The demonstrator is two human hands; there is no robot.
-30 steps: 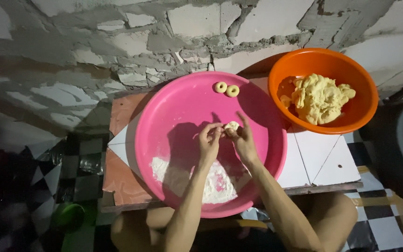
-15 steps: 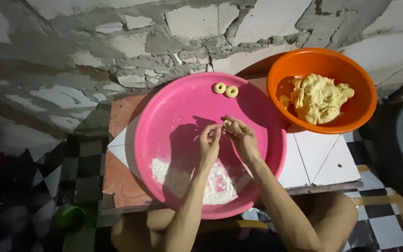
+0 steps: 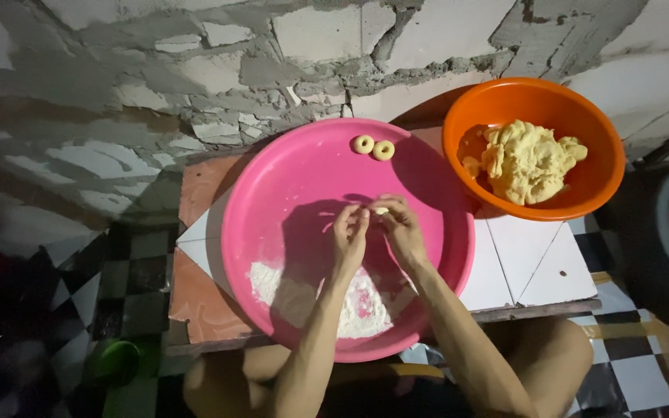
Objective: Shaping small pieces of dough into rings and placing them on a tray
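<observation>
Head view shows your left hand [image 3: 349, 232] and right hand [image 3: 401, 228] meeting over the middle of the pink basin [image 3: 272, 201], fingertips pinched together on a small piece of dough [image 3: 381, 210] held between them; the fingers stand narrow, closed on that piece, and most of it is hidden by them, so you cannot tell from here whether its ends are already joined. At the far rim of the basin two finished dough rings [image 3: 373, 147] lie side by side, touching or nearly so, and these are all that shows as done. Near your wrists a patch of white flour [image 3: 350, 306] is spread on the basin floor, thin in places where the pink shows through. Just to the right, touching the pink basin's edge, the orange bowl [image 3: 605, 131] holds a large lump of yellow dough [image 3: 528, 159], and that lump looks barely reduced. Judging by two rings against so much dough, you are near the start: one piece in hand, nearly the whole lump left to shape. Both vessels sit on a small tiled table [image 3: 536, 263] against a rough block wall [image 3: 195, 70]
</observation>
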